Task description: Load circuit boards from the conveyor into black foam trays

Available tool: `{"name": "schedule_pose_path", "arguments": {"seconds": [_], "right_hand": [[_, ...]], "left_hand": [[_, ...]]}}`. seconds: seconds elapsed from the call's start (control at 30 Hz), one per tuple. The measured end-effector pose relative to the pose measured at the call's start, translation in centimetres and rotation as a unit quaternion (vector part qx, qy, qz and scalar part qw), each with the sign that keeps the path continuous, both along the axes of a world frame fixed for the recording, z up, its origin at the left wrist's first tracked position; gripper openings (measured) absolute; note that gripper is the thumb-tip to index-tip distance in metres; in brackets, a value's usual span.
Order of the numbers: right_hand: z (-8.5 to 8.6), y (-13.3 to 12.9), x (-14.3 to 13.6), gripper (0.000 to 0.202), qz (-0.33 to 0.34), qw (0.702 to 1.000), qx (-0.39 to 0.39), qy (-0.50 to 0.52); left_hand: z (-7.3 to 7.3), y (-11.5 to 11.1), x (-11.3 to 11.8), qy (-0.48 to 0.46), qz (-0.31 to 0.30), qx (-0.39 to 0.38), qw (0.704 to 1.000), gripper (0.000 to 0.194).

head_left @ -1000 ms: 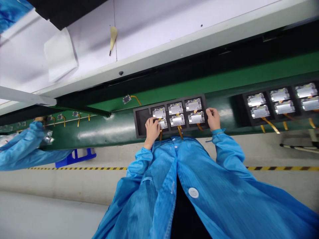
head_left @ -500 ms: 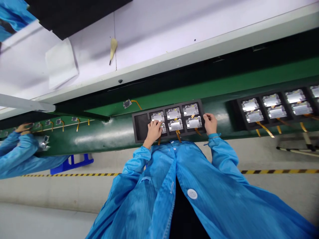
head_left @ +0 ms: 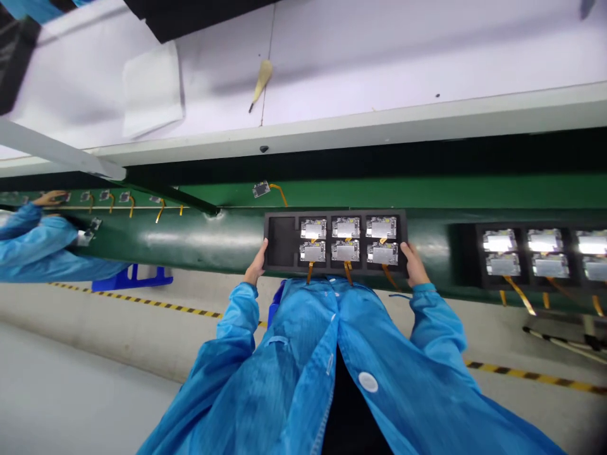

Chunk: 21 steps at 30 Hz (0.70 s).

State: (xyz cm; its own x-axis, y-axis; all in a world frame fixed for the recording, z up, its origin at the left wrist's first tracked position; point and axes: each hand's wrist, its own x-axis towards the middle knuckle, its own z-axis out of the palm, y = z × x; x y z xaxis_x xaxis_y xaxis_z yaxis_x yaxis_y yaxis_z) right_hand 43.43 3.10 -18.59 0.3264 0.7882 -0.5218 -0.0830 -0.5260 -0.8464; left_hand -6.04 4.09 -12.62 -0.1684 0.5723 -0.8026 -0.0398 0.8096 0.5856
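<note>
A black foam tray [head_left: 282, 260] lies on the green bench in front of me, its long side running left to right. Three of its compartments each hold a pair of circuit boards [head_left: 345, 251] with silver shields and orange flex cables; the leftmost compartment holds none. My left hand [head_left: 257, 262] grips the tray's left end, thumb on the rim. At the opposite end my right hand [head_left: 414, 263] grips the right side the same way. The undersides of both hands' fingers are hidden.
A second black tray [head_left: 516, 282] of boards sits to the right. Beyond my tray lies a small board [head_left: 261, 189] with an orange cable. A co-worker's hand [head_left: 51, 198] is far left near several small boards. A green brace [head_left: 171, 194] slants down under the white shelf [head_left: 355, 123].
My left hand has left the boards in the tray and now holds its left end. My right hand stays at the right end. The view has shifted.
</note>
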Motion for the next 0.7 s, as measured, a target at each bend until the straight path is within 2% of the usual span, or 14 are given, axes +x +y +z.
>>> {"name": "schedule_pose_path", "arguments": {"seconds": [0.07,0.17,0.23,0.3,0.37,0.43,0.5,0.53,0.63,0.7], "right_hand": [[0.8,0.4,0.2,0.076,-0.007,0.999,-0.026,0.019],[2.0,0.9,1.1,0.073,0.01,1.0,-0.019,0.018],[2.4,1.3,2.3,0.07,0.01,1.0,-0.017,0.014],[2.5,1.7,3.6,0.066,-0.013,1.0,-0.021,-0.004],[2.3,2.1,4.7,0.064,-0.033,0.998,-0.029,-0.038],[2.2,2.4,5.2,0.062,-0.033,0.996,-0.036,-0.075],[2.4,2.3,5.3,0.061,-0.027,0.993,-0.041,-0.111],[2.6,2.1,5.2,0.061,-0.031,0.99,-0.041,-0.133],[3.5,0.6,4.7,0.066,-0.074,0.975,-0.015,-0.208],[3.8,-1.1,4.6,0.066,-0.119,0.963,0.02,-0.241]], "left_hand": [[-0.6,-0.2,0.7,-0.047,0.002,-0.013,0.999,0.092],[-1.2,0.0,1.9,-0.072,0.01,0.008,0.997,0.089],[-1.7,0.8,2.3,-0.086,0.003,0.025,0.996,0.086],[-2.2,2.5,2.0,-0.051,-0.038,0.039,0.997,0.082],[-2.5,5.6,0.8,0.071,-0.091,0.061,0.991,0.068],[-2.5,10.0,-0.8,0.209,-0.125,0.089,0.966,0.045],[-2.2,15.0,-2.4,0.292,-0.139,0.117,0.939,0.024],[-2.0,17.4,-3.1,0.312,-0.147,0.129,0.93,0.02],[-1.3,23.2,-4.3,0.354,-0.187,0.154,0.904,0.027],[-1.1,25.6,-4.6,0.364,-0.218,0.151,0.893,0.038]]}}
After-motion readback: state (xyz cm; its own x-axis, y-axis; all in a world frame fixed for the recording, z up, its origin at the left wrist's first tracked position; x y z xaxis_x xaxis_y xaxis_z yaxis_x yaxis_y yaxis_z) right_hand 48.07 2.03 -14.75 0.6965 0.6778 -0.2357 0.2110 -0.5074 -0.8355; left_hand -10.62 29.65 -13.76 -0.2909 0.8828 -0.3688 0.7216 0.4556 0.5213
